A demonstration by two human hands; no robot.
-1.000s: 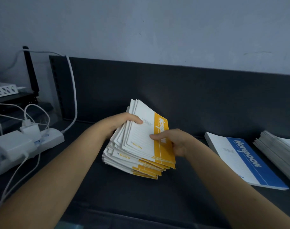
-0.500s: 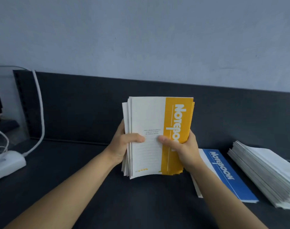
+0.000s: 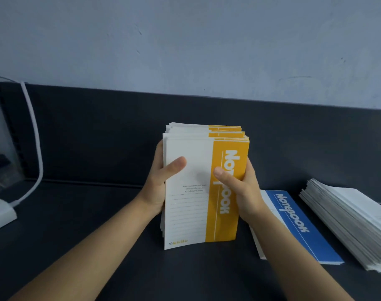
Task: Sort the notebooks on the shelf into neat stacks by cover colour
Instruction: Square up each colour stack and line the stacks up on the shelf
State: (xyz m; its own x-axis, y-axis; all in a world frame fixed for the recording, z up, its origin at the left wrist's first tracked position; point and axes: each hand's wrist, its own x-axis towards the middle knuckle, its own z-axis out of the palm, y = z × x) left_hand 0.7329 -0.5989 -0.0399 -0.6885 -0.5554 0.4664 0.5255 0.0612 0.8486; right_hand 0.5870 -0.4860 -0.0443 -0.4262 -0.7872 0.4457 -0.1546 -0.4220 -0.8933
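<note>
Yellow stack [image 3: 204, 187] held upright above shelf [image 3: 98, 213], gripped at both sides by left hand [image 3: 161, 181] and right hand [image 3: 241, 187] | top edges uneven, squaring judged unfinished | blue stack [image 3: 298, 227] and white stack [image 3: 354, 222] already laid at right

One yellow stack [image 3: 189, 216], one blue stack [image 3: 304, 233], one white stack [image 3: 350, 220]

A stack of yellow notebooks [image 3: 191, 213] stood upright over the dark shelf [image 3: 76, 203] — the left hand [image 3: 158, 185] gripped its white edge and the right hand [image 3: 242, 190] its yellow side, thumbs across the front cover. To the right lay blue notebooks [image 3: 298, 224], then a white pile [image 3: 348, 216] — a white cable [image 3: 36, 148] hung far left.
</note>
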